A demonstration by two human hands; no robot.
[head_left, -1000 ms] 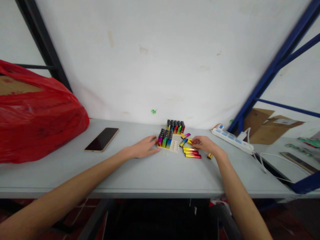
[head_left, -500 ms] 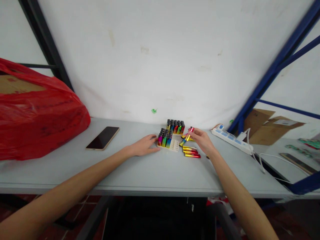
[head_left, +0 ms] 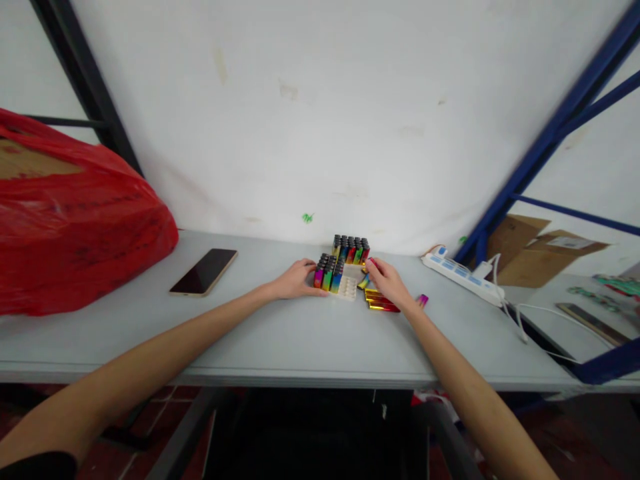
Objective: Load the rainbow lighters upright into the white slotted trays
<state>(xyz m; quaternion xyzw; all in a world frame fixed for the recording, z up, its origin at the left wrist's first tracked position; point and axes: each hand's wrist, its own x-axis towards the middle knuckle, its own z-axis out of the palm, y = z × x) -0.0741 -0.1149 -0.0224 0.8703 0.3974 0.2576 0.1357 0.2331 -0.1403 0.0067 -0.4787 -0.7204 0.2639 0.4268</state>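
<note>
Several upright lighters with black tops fill the left part of a white tray, whose right part shows bare slots. My left hand rests against the left side of this group, thumb and fingers around its edge. Behind stands a second block of upright lighters. My right hand is closed on a lighter, mostly hidden by the fingers, just right of the tray. Below that hand lie several red and gold lighters side by side, and a purple one shows beyond the wrist.
A phone lies on the grey table at the left, near a red plastic bag. At the right are a white power strip with cables, a blue metal frame and a cardboard box. A white wall rises behind.
My right hand has moved left and down toward the tray, with the lighter now mostly covered. My left hand has drawn closer around the front lighters. The view has shifted slightly.
</note>
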